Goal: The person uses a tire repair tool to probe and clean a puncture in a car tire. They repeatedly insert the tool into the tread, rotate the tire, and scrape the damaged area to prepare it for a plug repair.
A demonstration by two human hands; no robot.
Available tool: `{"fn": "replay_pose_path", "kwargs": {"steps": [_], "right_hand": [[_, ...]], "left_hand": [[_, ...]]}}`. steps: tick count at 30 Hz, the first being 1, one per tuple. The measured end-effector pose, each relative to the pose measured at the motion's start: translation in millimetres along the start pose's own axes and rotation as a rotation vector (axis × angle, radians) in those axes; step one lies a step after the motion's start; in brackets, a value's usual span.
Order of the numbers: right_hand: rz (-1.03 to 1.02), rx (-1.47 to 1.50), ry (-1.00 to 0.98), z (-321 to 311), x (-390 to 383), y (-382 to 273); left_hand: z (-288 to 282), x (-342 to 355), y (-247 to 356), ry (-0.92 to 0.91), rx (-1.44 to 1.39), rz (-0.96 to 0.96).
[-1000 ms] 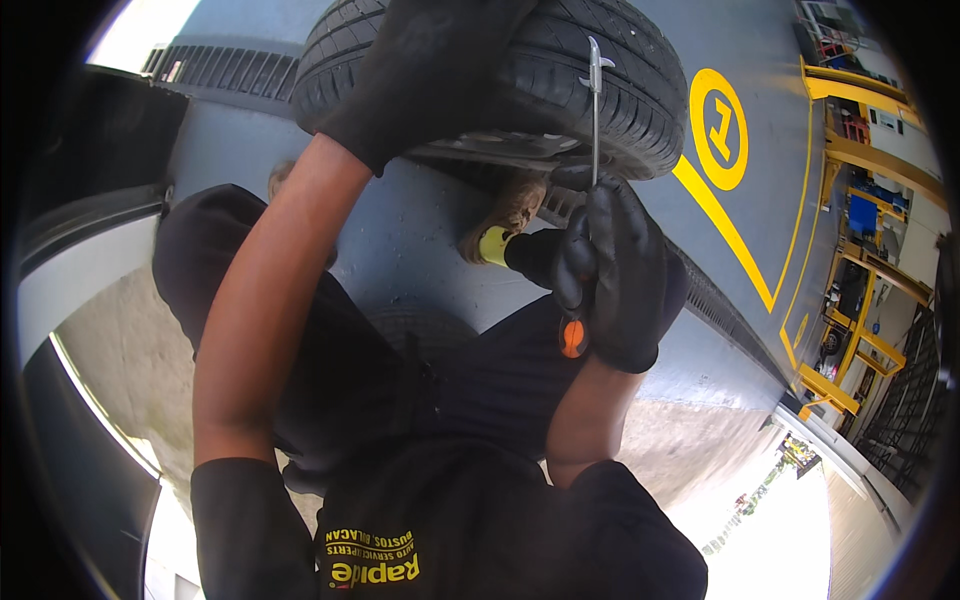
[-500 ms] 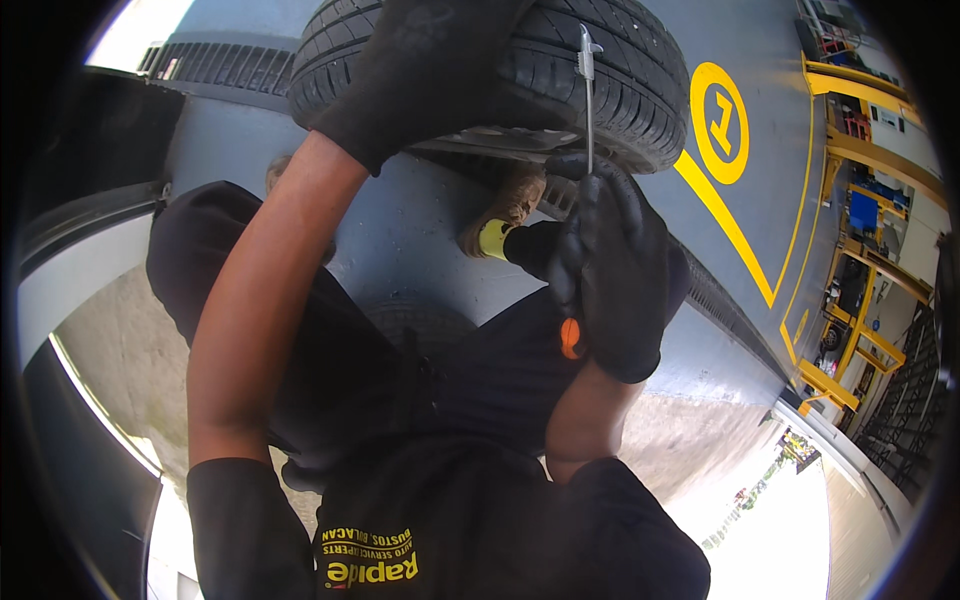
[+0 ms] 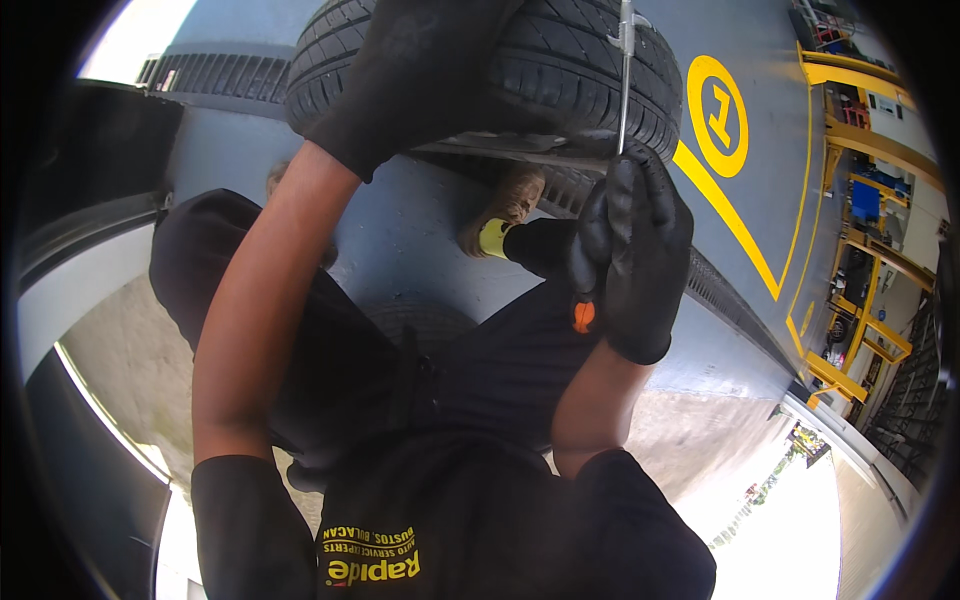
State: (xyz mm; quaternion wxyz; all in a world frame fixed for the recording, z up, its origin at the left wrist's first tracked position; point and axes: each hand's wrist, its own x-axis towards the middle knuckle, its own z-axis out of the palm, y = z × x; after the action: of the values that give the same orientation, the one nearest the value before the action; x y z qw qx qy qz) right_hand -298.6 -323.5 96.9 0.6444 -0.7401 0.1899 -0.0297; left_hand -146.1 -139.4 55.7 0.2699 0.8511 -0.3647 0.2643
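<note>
At the top of the view is a black car tire (image 3: 570,70) with grooved tread. My left hand (image 3: 425,85), in a black glove, grips the tire from its left part; its dark fingers are hard to make out against the rubber. My right hand (image 3: 640,250), also gloved in black, is closed round a slim hand tool (image 3: 626,100) with a metal shaft and an orange handle end showing below the palm. The tool points up, its shaft in front of the tread's right side. The picture's top edge cuts off its tip.
Between my knees, the blue-grey floor (image 3: 400,220) shows, with a brown shoe (image 3: 518,195) below the tire. A floor grate (image 3: 225,75) lies at the upper left. Yellow floor markings (image 3: 730,215) run on the right; yellow lift frames (image 3: 870,160) stand farther right.
My right hand and the tool have moved up and to the right along the tire. My left hand stays on the tire nearly unchanged.
</note>
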Motion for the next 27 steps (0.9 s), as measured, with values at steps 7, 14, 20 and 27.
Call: {"fn": "replay_pose_path", "kwargs": {"steps": [7,14,20,27], "right_hand": [[0.306,0.188,-0.137,2.7,-7.9,0.1],[-0.01,-0.149,-0.167,-2.2,-10.3,32.4],[0.326,0.024,-0.125,5.8,-10.5,-2.4],[0.068,-0.215,0.012,16.4,-16.1,5.3]], "left_hand": [[2.7,-3.1,-4.2,-0.037,0.017,-0.056],[1.0,-2.6,-7.0,-0.047,-0.022,-0.061],[0.0,-2.3,-2.9,-0.055,-0.027,-0.053],[9.6,-3.4,-4.3,0.01,-0.021,-0.014]]}}
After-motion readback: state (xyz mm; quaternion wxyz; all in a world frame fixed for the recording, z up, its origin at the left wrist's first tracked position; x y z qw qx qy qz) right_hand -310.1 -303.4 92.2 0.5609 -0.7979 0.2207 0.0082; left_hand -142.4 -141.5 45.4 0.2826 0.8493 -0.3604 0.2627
